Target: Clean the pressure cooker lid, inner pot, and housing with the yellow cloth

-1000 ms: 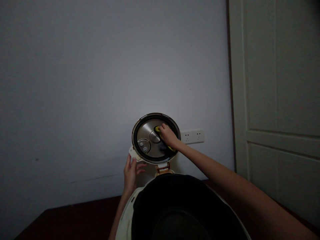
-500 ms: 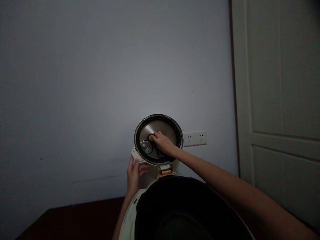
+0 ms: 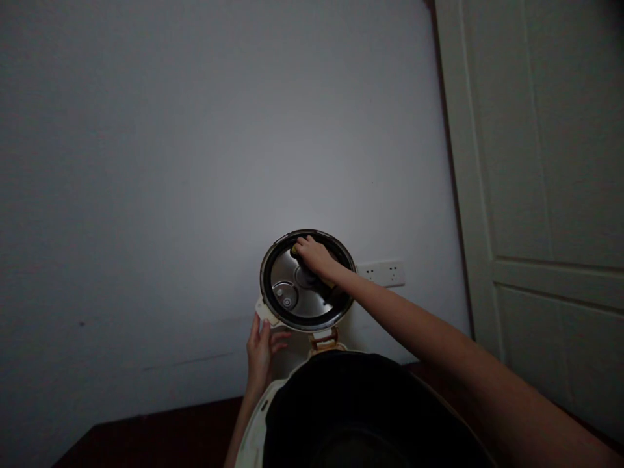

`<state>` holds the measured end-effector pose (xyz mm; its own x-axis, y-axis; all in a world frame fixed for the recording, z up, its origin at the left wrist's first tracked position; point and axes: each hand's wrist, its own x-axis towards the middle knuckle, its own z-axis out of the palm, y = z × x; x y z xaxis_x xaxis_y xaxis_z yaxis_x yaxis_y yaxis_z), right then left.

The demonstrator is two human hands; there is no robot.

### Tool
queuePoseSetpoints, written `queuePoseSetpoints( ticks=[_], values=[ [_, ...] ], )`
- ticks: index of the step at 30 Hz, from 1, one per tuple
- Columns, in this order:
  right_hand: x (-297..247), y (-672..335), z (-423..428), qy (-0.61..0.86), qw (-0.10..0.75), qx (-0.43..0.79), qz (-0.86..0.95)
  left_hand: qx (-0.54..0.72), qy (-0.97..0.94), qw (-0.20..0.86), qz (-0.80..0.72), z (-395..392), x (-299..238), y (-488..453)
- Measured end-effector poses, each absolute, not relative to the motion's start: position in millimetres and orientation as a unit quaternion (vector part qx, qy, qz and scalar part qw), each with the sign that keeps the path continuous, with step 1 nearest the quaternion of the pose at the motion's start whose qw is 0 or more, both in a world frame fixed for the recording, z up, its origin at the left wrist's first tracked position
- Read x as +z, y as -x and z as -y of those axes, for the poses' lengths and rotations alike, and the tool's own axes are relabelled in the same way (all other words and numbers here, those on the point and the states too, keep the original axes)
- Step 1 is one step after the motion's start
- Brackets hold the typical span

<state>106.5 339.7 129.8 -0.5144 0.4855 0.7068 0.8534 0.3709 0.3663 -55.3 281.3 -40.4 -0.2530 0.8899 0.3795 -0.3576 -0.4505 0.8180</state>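
Note:
A white rice cooker with a dark inner pot stands on a dark table, its round lid raised upright on the hinge. My right hand is closed on a yellow sponge and presses it against the upper part of the lid's metal inner plate. My left hand grips the lid's lower left edge from behind, thumb and fingers around the white rim.
A pale wall fills the background, with a white double socket right of the lid. A white panelled door stands at the right. The dark wooden table shows at the lower left.
My right hand moved the sponge from the plate's middle left up to its top edge. The left hand stayed on the lid's rim. The view shifted slightly.

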Motion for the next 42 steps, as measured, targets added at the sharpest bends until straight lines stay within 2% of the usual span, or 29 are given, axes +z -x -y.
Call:
queuePoseSetpoints(
  ticks=[5,10,20,25,30,35,39,42],
  values=[
    [131,-136,-331,0.497,0.226,-0.346,0.763,0.735,-0.444,0.416,-0.298,-282,-41,55],
    [103,-145,-318,0.530,0.195,-0.317,0.762,0.738,-0.440,0.415,-0.299,-284,-42,55],
    [45,-115,-291,0.463,0.148,-0.231,0.843,0.739,-0.431,0.420,-0.302,-281,-38,53],
    [47,-100,-294,0.397,0.156,-0.207,0.881,0.740,-0.432,0.422,-0.296,-279,-38,53],
    [42,-104,-301,0.401,0.201,-0.158,0.879,0.738,-0.435,0.421,-0.299,-278,-38,54],
    [45,-128,-309,0.436,0.127,-0.133,0.881,0.729,-0.440,0.429,-0.300,-282,-39,56],
    [58,-152,-307,0.454,0.095,-0.182,0.867,0.728,-0.439,0.433,-0.300,-280,-39,55],
    [71,-165,-307,0.479,0.101,-0.221,0.843,0.730,-0.440,0.436,-0.288,-277,-37,55]
  ],
)
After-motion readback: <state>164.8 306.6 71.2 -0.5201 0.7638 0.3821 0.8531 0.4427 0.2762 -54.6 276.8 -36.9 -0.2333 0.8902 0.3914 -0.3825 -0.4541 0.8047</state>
